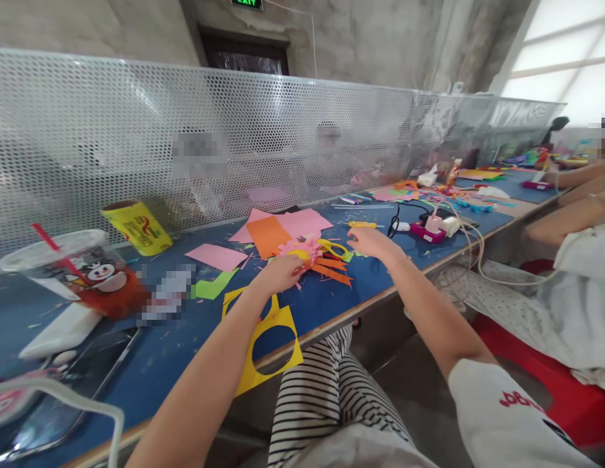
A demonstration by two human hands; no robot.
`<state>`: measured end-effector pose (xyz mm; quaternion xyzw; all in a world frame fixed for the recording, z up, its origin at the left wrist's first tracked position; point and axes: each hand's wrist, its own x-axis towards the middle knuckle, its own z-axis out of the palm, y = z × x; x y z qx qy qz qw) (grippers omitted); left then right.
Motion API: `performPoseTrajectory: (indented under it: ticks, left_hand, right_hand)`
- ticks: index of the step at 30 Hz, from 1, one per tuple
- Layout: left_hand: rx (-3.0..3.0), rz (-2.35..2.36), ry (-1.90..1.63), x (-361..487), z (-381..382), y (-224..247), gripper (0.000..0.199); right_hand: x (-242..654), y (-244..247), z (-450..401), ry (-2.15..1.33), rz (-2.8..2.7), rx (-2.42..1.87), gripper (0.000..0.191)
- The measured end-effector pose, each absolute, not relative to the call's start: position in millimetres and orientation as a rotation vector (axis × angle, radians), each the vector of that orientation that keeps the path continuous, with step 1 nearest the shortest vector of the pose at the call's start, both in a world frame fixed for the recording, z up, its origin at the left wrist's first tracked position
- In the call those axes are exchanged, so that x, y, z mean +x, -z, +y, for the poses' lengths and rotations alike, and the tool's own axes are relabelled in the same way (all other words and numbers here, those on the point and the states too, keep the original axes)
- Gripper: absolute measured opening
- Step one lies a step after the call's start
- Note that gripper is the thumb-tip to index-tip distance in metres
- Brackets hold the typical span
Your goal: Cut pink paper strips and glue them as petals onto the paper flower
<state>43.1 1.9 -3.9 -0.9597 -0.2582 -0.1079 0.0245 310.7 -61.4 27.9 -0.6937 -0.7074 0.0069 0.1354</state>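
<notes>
My left hand (pixel 283 272) is closed at the fringed pink paper flower (pixel 308 246), its fingers against a yellow piece (pixel 299 254) on the near side. To the right of the flower lie yellow-handled scissors (pixel 334 247) and orange paper strips (pixel 334 273). My right hand (pixel 373 242) is held over the table with its fingers bent together; whatever they may pinch is too small to make out. Just behind it lies a yellow tool (pixel 362 225), perhaps a cutter. Under my left forearm, yellow paper (pixel 293 325) with round holes cut out hangs over the table edge.
Pink sheets (pixel 309 222), an orange sheet (pixel 269 236) and green paper (pixel 215 285) lie behind. A drink cup (pixel 100 276), a yellow can (pixel 139 227) and a phone (pixel 73 390) stand left. Right are a power strip (pixel 427 232) with cables and a seated person's arm (pixel 570 218).
</notes>
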Motion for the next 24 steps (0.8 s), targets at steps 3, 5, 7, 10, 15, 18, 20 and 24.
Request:
performPoseTrajectory:
  ticks: [3, 5, 7, 10, 15, 18, 20, 24]
  left_hand:
    - [-2.883, -0.78, 0.381, 44.8, -3.2, -2.6, 0.035]
    - [-2.867, -0.81, 0.429, 44.5, -9.2, -9.9, 0.042]
    - [-2.913, -0.848, 0.455, 42.0, -16.2, -19.2, 0.042]
    - [-3.155, -0.864, 0.43, 35.2, -21.5, -32.2, 0.031]
    - [-3.012, -1.341, 0.808, 22.0, 3.9, -23.4, 0.03]
    - [-2.446, -1.779, 0.745, 8.8, 28.7, -1.8, 0.042]
    - [-2.275, -1.981, 0.566, -3.9, 40.7, 9.5, 0.05]
    - [-2.049, -2.19, 0.491, -28.5, 52.2, 17.1, 0.061]
  right_hand:
    - [298.6, -12.1, -27.3, -0.155, -1.995, -1.922, 0.027]
    - [289.0, -2.6, -11.8, -0.185, -2.028, -1.857, 0.026]
    - [282.9, 2.1, -1.3, -0.17, -2.049, -1.833, 0.026]
    - [282.6, 0.1, 11.7, -0.036, -1.999, -1.905, 0.029]
    - [277.7, -1.9, 35.1, 0.051, -1.941, -2.091, 0.031]
    - [262.1, 9.5, 40.2, -0.049, -1.931, -2.145, 0.039]
    - [255.4, 18.4, 38.4, -0.013, -1.863, -2.18, 0.045]
    - [267.4, 26.0, 30.2, 0.061, -1.852, -2.171, 0.049]
